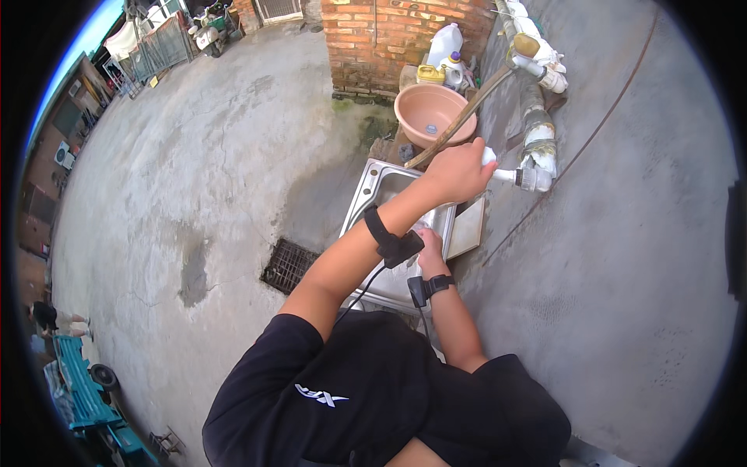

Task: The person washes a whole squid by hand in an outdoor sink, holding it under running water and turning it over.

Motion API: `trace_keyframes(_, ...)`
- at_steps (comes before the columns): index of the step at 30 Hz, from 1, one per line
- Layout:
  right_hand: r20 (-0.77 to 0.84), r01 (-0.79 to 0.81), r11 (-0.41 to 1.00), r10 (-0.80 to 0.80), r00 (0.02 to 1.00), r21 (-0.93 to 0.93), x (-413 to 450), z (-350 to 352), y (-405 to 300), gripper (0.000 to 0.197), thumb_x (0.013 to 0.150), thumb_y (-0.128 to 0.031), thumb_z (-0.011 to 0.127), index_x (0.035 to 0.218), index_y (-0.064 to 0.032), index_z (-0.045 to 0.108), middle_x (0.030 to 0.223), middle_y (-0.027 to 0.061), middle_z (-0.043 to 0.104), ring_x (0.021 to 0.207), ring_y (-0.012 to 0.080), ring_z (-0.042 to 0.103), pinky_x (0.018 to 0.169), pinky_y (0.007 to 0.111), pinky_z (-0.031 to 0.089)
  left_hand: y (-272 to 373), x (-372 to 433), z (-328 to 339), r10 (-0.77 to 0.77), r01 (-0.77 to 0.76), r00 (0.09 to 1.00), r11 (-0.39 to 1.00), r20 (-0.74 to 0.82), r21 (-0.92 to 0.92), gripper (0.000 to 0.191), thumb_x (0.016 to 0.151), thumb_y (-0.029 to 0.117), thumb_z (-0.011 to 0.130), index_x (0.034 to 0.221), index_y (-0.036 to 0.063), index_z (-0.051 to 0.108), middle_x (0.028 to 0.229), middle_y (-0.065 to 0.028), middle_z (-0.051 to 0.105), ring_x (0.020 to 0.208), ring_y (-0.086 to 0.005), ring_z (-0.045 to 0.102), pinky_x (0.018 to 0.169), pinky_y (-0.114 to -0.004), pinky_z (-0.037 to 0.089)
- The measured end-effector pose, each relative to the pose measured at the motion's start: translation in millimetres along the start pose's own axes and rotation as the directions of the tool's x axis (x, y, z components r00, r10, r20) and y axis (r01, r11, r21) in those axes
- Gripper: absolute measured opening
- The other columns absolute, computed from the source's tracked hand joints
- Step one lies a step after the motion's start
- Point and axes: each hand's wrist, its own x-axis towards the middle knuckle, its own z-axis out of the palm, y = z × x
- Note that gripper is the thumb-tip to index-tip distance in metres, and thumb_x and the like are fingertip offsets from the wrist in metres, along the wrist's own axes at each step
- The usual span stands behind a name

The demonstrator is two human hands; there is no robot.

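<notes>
My left hand [459, 173] is closed around a white plastic tap [489, 155], which sticks out from the pipe fitting on the wall. Most of the tap is hidden by my fingers. Below it, my right hand [430, 250] is held over the stainless steel sink [366, 182], near its right side. My left forearm crosses above the basin and covers part of it. Something bright, perhaps water, shows by my right fingertips. Whether that hand holds anything is unclear. Each wrist wears a black strap with a small cabled device.
Beyond the sink is a pink plastic basin [429, 105], with a hose [467, 112] slanting across it from a second tap. Plastic jugs [444, 45] stand by the brick wall [373, 55]. Wrapped pipes [537, 137] run along the grey wall. A floor drain grate [288, 265] lies left.
</notes>
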Motion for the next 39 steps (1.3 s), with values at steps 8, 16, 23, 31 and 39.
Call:
trace_keyframes(8, -0.079, -0.227, 0.942, 0.252, 0.964, 0.246, -3, -6, -24, 0.021, 0.072, -0.004, 0.051, 0.090, 0.0015, 0.060, 0.087, 0.0121, 0.062, 0.077, 0.0251, 0.063, 0.072, 0.036, 0.053, -22, 11, -16, 0.282, -0.251, 0.943, 0.952, 0.179, -0.174, 0.040, 0.096, 0.029, 0.052, 0.123, 0.0010, 0.044, 0.103, -0.0251, 0.059, 0.096, -0.0422, 0.058, 0.082, -0.047, 0.045)
trace_keyframes(16, -0.091, -0.245, 0.885, 0.303, 0.949, 0.397, 4, -13, -15, 0.029, 0.073, -0.006, 0.051, 0.099, 0.0005, 0.060, 0.092, 0.0111, 0.062, 0.084, 0.0255, 0.062, 0.076, 0.035, 0.051, -25, -22, -6, 0.184, -0.178, 0.983, 0.953, 0.001, -0.245, 0.056, 0.088, 0.024, 0.064, 0.137, 0.0090, 0.041, 0.102, -0.0175, 0.059, 0.092, -0.0323, 0.059, 0.080, -0.041, 0.047)
trace_keyframes(23, 0.004, -0.293, 0.855, 0.323, 0.946, 0.428, -8, 0, -34, 0.031, 0.076, -0.012, 0.048, 0.102, 0.0007, 0.058, 0.102, 0.0143, 0.063, 0.094, 0.0282, 0.063, 0.085, 0.039, 0.050, -160, -118, 67, -0.266, 0.283, 0.937, 0.958, 0.226, -0.045, 0.049, 0.079, 0.024, 0.073, 0.123, 0.0076, 0.060, 0.104, -0.0157, 0.062, 0.097, -0.0302, 0.060, 0.085, -0.039, 0.048)
trace_keyframes(31, 0.254, -0.185, 0.924, 0.101, 0.962, 0.334, -18, 7, -54, 0.029, 0.081, -0.009, 0.042, 0.103, 0.0026, 0.058, 0.103, 0.0129, 0.063, 0.098, 0.0234, 0.061, 0.090, 0.036, 0.047, -174, -142, 79, -0.294, 0.328, 0.944, 0.867, 0.147, -0.375, 0.026, 0.078, 0.014, 0.072, 0.101, 0.0023, 0.066, 0.092, -0.0111, 0.068, 0.087, -0.0254, 0.064, 0.077, -0.034, 0.050)
trace_keyframes(39, 0.349, -0.053, 0.970, -0.034, 0.936, 0.236, -27, 15, -69, 0.032, 0.083, -0.005, 0.046, 0.113, -0.0013, 0.057, 0.108, 0.0077, 0.060, 0.101, 0.0170, 0.057, 0.090, 0.030, 0.044, -160, -131, 57, -0.302, 0.307, 0.951, 0.883, 0.070, -0.356, 0.015, 0.073, 0.003, 0.073, 0.086, 0.0002, 0.066, 0.077, -0.0065, 0.067, 0.071, -0.0155, 0.063, 0.069, -0.029, 0.051)
